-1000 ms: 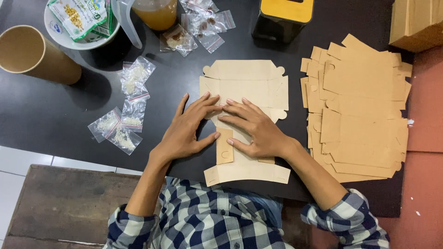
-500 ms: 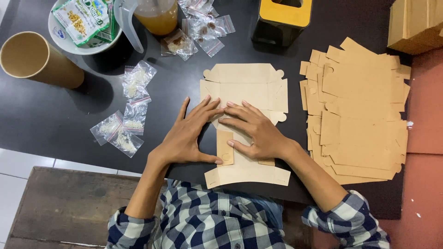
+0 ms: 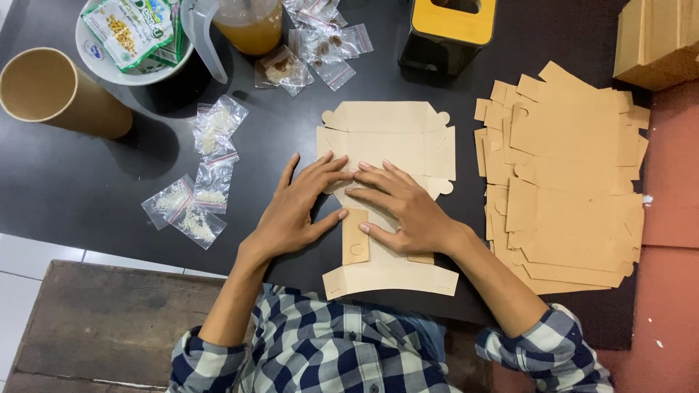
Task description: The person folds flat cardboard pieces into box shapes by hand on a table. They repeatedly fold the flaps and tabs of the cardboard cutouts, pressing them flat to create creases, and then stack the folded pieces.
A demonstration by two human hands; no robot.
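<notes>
1. flat die-cut brown cardboard box blank (image 3: 389, 145) lies on the black tabletop (image 3: 87, 182), right under both hands; its far panel sticks out past the fingertips, its near flap runs below the wrists.
2. left hand (image 3: 295, 215) lies palm down, fingers spread flat, pressing the blank's left-middle part; grips nothing.
3. right hand (image 3: 404, 211) is also flat and spread, palm down on the blank's middle, fingertips just beside the left hand's fingertips; grips nothing.
4. narrow cardboard tab (image 3: 355, 236) with a small round hole sits between the two thumbs.
5. right of the right hand: loose fanned stack of identical brown cardboard blanks (image 3: 568, 175), near but apart from the blank.
6. left of the left hand: small clear plastic bags of white grains (image 3: 196, 196), scattered.
7. beyond the fingertips: more small clear bags with brown bits (image 3: 320, 47), a yellow-topped black container (image 3: 448, 33), a clear jug with orange liquid (image 3: 247, 25).
8. far left: brown paper cup lying tilted (image 3: 54, 91), white bowl holding green snack packets (image 3: 135, 40).
9. far right corner: brown cardboard box (image 3: 659, 40).
10. blue-white checked shirt sleeves (image 3: 550, 349) are on both arms.
</notes>
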